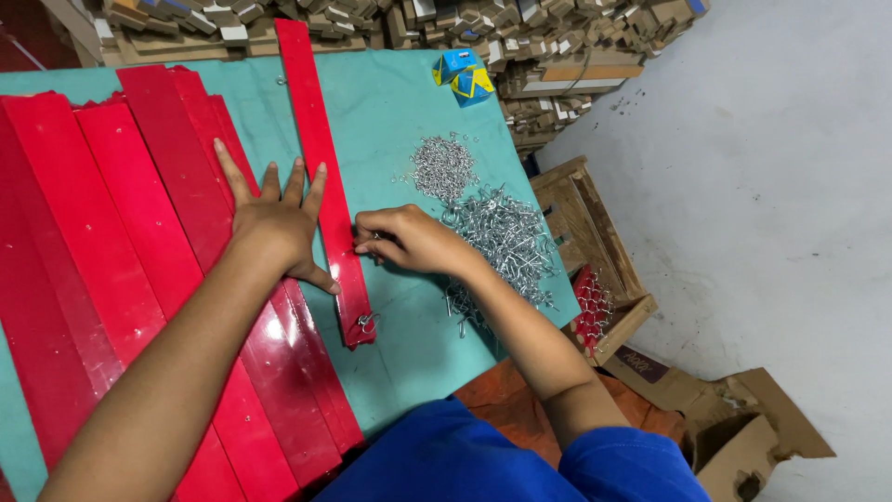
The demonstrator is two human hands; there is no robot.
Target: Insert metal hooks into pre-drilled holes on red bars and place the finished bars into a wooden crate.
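While both hands work at the narrow red strip (pixel 321 177), the scene reads as follows.

Landmark: the narrow red strip lies lengthwise on the teal table cover (pixel 400 102), running from the far edge toward the person.

Left hand: the left hand (pixel 277 226) lies flat with fingers spread, half on the strip's left edge and half on the stack of wide red panels (pixel 102 242) just left of it; it grips nothing and only presses down.

Right hand: the right hand (pixel 407 239) touches the strip's right edge about midway along, fingers curled and pinched around something small and metallic; what exactly it pinches I cannot tell.

Near end of strip: a metal hook (pixel 365 322) already sits at the strip's near end.

Far end of strip: a small dot shows near the far end; whether it is a hole or a fitting cannot be told.

Hardware: a heap of silver metal hooks (pixel 506 237) lies just right of the strip, and a smaller pile of tiny silver parts (pixel 444 165) beyond it.

Progress, as a judgement: one fitting looks done at the near end, the middle is in hand, and the wide panels left of the strip show no fittings.

Beyond the table: a wooden crate (pixel 595 251) stands well to the right of the strip.
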